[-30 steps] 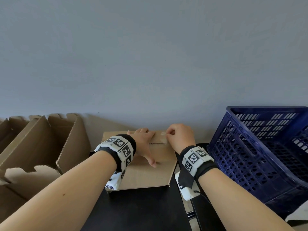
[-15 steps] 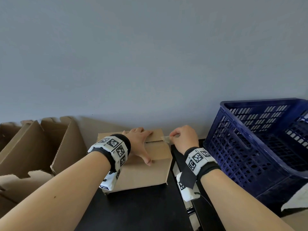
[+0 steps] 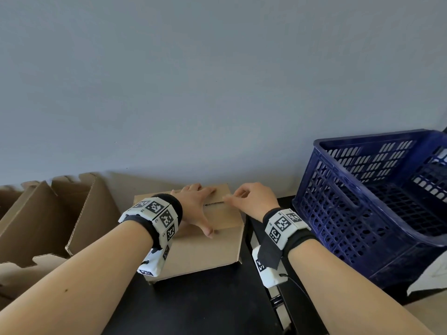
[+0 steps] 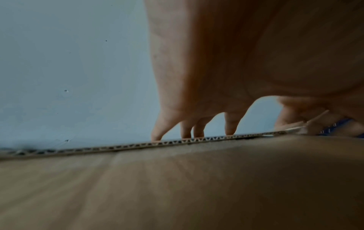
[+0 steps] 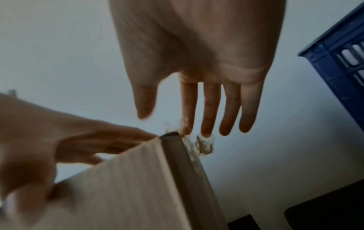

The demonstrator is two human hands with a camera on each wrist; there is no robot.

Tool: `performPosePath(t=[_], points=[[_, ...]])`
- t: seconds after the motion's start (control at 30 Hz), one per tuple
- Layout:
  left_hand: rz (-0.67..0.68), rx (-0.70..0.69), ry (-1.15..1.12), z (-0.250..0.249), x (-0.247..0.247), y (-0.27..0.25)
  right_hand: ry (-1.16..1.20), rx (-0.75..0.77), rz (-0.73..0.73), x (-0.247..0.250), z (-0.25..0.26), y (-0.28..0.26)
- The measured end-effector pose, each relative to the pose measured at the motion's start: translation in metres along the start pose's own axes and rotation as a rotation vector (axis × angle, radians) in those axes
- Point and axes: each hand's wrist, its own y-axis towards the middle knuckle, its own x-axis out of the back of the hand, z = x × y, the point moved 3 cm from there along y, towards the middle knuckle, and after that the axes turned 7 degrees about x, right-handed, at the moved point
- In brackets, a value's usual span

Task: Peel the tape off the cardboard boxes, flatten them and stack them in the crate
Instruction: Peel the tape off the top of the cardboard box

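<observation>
A shut cardboard box (image 3: 205,247) lies on the black table (image 3: 193,308) in front of me. My left hand (image 3: 197,205) presses flat on its top, fingers spread along the flap seam (image 4: 197,140). My right hand (image 3: 238,198) is at the seam's right end. In the right wrist view its fingers (image 5: 208,109) are straight, with the thumb held apart. A crumpled strip of clear tape (image 5: 204,145) hangs at the fingertips, clinging to the box's upper corner (image 5: 171,135). The blue crate (image 3: 358,197) stands to the right.
Opened cardboard boxes (image 3: 48,213) with raised flaps stand at the left, against the grey wall. The crate's slotted walls rise close to my right forearm. A pale sheet (image 3: 430,276) lies at the lower right, beside the crate.
My right hand pulled the tape rightward off the seam past the box's edge, then came back to the seam's right end with its fingers straightened. The left hand stayed pressed on the box.
</observation>
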Motion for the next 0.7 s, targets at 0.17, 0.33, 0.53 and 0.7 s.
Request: performPosePath(t=[0.17,0.33,0.53,0.7], points=[[0.010,0.001,0.008,-0.003,0.002,-0.003,0.085,0.014,-0.080,-0.005,-0.003,0.002],[-0.044,-0.039,-0.058,-0.013,0.009,-0.003,0.195,0.089,-0.125,0.004,0.013,0.010],[-0.142,-0.042,-0.140,-0.005,0.021,0.001,0.396,0.054,-0.200,0.011,0.017,0.021],[-0.171,-0.016,-0.224,0.007,0.026,0.000,0.672,-0.101,-0.233,0.014,0.007,0.028]])
